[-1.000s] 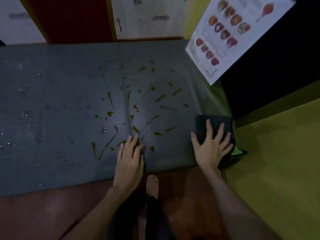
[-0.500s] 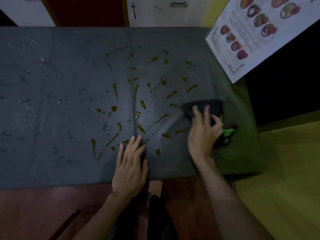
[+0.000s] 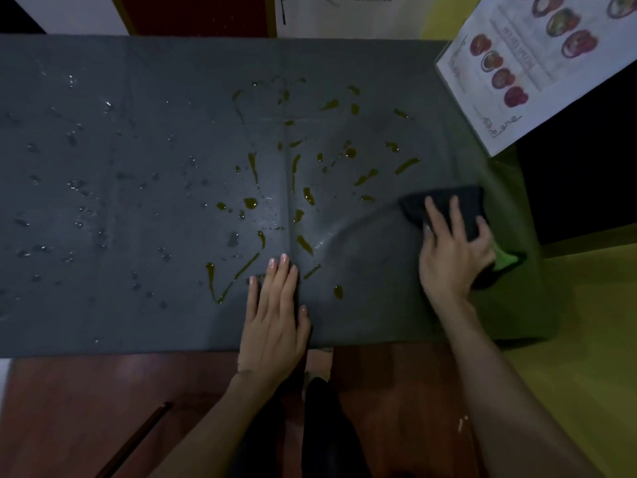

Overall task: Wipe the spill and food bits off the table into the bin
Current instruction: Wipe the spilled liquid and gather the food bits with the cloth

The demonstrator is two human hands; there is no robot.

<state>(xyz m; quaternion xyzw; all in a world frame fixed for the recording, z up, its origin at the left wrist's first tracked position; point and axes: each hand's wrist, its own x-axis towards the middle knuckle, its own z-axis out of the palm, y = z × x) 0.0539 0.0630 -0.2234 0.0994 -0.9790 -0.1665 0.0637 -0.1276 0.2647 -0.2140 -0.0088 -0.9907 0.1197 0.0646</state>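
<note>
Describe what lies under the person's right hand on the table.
A dark cloth with a green part lies under the right hand, whose fingers press on it. The cloth rests on the grey table cover; whatever lies beneath the cloth is hidden.

My left grip point(image 3: 272, 315) lies flat at the counter point(image 3: 103, 322) near edge, blocking mid-front. My right grip point(image 3: 451, 250) presses the cloth point(image 3: 444, 201) at the rt end. Btwn the two: a bare strip, open to pass. Left half: flat droplets point(image 3: 76, 188) only. Menu sheet point(image 3: 537, 70) covers the far-rt corner.
</note>
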